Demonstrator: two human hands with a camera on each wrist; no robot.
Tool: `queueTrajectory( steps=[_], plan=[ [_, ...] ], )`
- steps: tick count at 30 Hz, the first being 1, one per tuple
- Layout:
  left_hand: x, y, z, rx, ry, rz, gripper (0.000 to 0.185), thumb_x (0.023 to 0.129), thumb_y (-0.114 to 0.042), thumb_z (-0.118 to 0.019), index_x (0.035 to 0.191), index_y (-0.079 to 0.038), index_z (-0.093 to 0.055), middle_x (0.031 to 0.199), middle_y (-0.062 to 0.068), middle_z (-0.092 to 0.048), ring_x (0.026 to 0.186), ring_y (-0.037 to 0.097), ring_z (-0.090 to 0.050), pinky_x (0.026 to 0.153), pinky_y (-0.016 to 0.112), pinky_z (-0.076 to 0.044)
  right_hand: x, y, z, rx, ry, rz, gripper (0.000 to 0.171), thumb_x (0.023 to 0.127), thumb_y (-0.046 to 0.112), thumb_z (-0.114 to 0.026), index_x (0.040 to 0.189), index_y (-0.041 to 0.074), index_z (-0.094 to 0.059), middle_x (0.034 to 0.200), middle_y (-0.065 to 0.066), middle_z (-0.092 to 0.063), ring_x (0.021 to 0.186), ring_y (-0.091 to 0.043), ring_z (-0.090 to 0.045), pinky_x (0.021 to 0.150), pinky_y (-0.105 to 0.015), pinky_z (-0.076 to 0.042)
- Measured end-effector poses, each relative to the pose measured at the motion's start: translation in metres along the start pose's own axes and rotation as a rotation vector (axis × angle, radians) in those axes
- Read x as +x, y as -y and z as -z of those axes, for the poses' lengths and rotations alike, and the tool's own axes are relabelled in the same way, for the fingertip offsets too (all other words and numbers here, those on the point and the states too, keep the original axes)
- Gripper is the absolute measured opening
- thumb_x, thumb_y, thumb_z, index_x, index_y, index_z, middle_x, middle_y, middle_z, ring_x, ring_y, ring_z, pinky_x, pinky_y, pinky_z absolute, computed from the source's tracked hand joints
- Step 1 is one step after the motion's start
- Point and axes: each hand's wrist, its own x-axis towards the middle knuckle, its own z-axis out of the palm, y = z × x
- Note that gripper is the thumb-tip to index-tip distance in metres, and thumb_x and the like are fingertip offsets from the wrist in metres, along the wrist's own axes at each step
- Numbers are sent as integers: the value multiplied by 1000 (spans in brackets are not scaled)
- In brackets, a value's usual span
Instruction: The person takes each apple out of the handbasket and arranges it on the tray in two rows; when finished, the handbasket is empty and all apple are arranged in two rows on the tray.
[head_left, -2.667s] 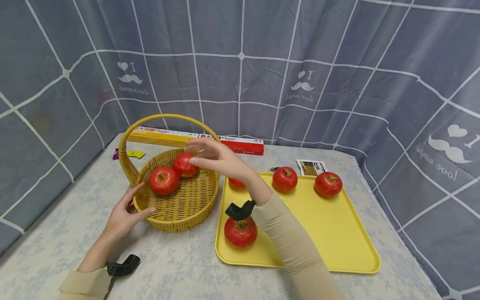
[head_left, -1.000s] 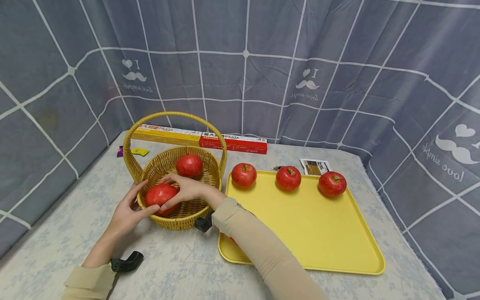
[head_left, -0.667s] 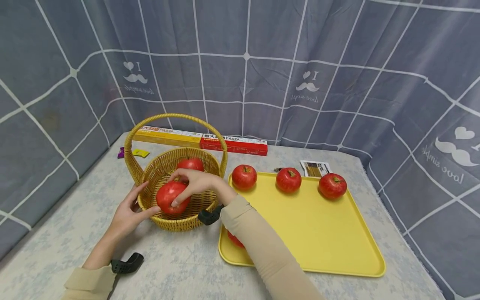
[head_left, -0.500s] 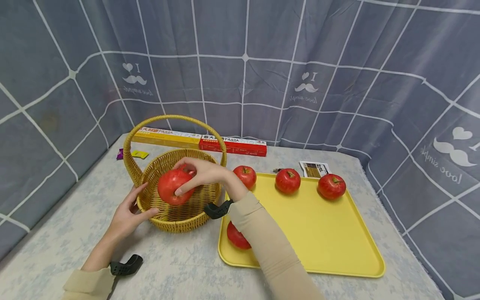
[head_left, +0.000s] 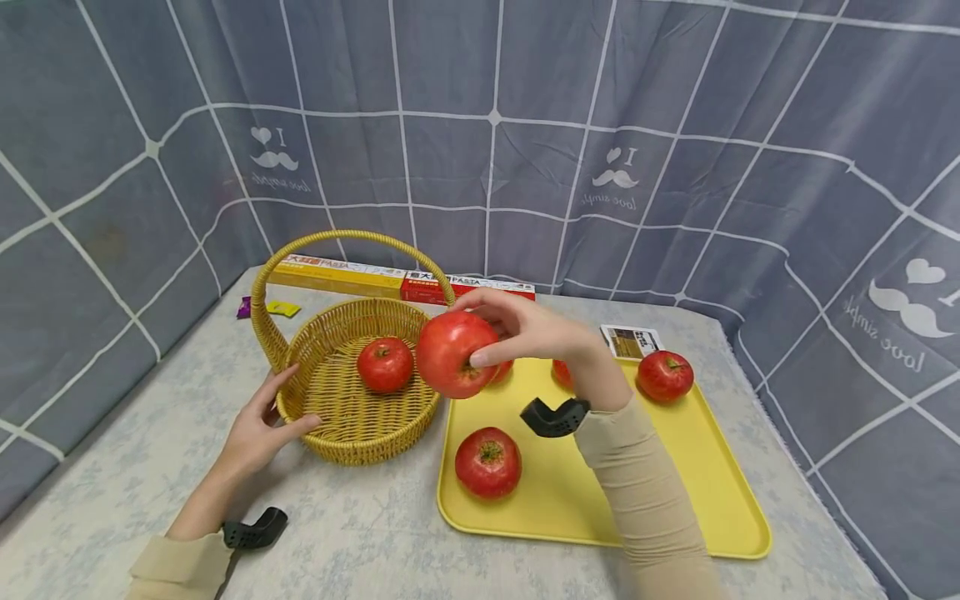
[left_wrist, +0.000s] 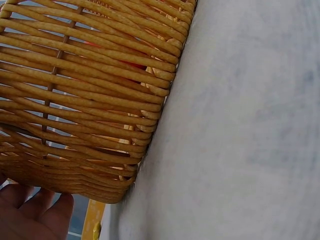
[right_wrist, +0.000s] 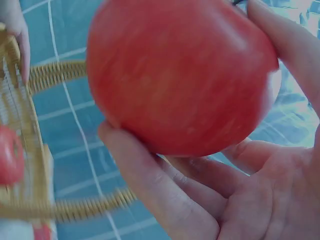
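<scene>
My right hand (head_left: 536, 333) grips a red apple (head_left: 453, 354) between thumb and fingers, raised beside the basket and overlapping the tray's back left corner in the head view. The same apple (right_wrist: 180, 75) fills the upper middle of the right wrist view. Another red apple (head_left: 385, 365) lies in the yellow wicker basket (head_left: 367, 454). My left hand (head_left: 255, 433) rests against the basket's left front, thumb and fingers spread along its rim. In the left wrist view its fingertips (left_wrist: 57, 215) touch the woven wall.
A yellow tray (head_left: 600, 467) right of the basket carries several apples, including one near its front left corner (head_left: 487, 463). Pasta boxes (head_left: 337, 277) lie behind the basket, small wrapped sweets (head_left: 283, 308) to its left. A printed packet (head_left: 632, 342) lies behind the tray.
The right hand took hold of the front apple in the basket, lifted it out and carried it right, past the rim. The other apple remains inside. The left hand has hardly moved.
</scene>
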Motion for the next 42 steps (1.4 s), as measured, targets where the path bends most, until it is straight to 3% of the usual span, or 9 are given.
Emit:
queueTrajectory(
  steps=[2, 5, 8, 12, 20, 25, 29, 38, 42],
  plan=[
    [1, 0, -1, -10, 5, 3, 80, 88, -17, -68, 151, -11, -20, 154, 18, 9, 135, 48, -15, 105, 48, -27, -21, -2, 8, 10, -23, 2, 55, 85, 19, -69, 130, 2, -43, 121, -15, -54, 104, -30, -56, 88, -41, -47],
    [1, 1, -1, -14, -1, -5, 79, 87, -16, -68, 150, -9, -21, 154, 19, 8, 135, 48, -16, 103, 21, -31, -53, -7, 19, -1, -69, -23, 51, 90, 22, -63, 132, 3, -42, 120, -16, -54, 105, -31, -54, 89, -41, -46],
    [0, 2, -1, -12, -9, -14, 78, 87, -14, -68, 150, -9, -21, 154, 19, 7, 134, 48, -18, 84, 0, -27, -82, -14, 27, -41, -144, -105, 44, 94, 21, -56, 135, 10, -43, 119, -12, -56, 105, -28, -53, 90, -39, -43],
    [1, 2, 0, -15, -7, -24, 79, 87, -14, -67, 150, -9, -20, 154, 20, 9, 133, 49, -18, 83, -1, -27, -117, -30, 35, -36, -207, -201, 40, 97, 17, -50, 137, 15, -43, 121, -10, -54, 103, -25, -54, 86, -37, -46],
    [2, 2, 2, 1, -12, -27, 80, 87, -13, -68, 151, -10, -20, 153, 23, 6, 131, 49, -22, 83, -1, -27, -165, -69, 29, -62, -228, -413, 46, 99, 23, -48, 142, 10, -39, 128, -12, -47, 95, -18, -60, 77, -33, -51],
    [2, 3, 1, 5, -19, -39, 80, 86, -12, -69, 150, -10, -21, 153, 24, 1, 131, 48, -23, 84, -1, -27, -179, -96, 17, -75, -184, -469, 46, 100, 24, -46, 141, 6, -37, 131, -20, -45, 101, -19, -59, 79, -35, -51],
    [2, 3, 0, -9, -18, -44, 80, 86, -12, -69, 150, -8, -21, 153, 24, 3, 131, 49, -23, 84, -1, -27, -185, -111, 9, -94, -159, -510, 44, 100, 26, -46, 140, 9, -39, 130, -16, -46, 99, -17, -57, 75, -33, -51],
    [2, 1, 1, -18, -8, -31, 79, 87, -12, -68, 150, -8, -21, 153, 23, 7, 131, 51, -22, 83, -1, -28, -187, -117, 3, -113, -161, -566, 45, 100, 31, -45, 141, 12, -42, 135, -17, -44, 90, -24, -60, 67, -38, -54],
    [2, 1, 1, -25, -5, -24, 79, 87, -13, -68, 150, -8, -20, 153, 22, 6, 131, 50, -23, 82, 0, -29, -185, -111, 5, -93, -101, -588, 44, 100, 29, -46, 139, 10, -45, 133, -18, -46, 83, -26, -63, 65, -40, -54]
  ],
)
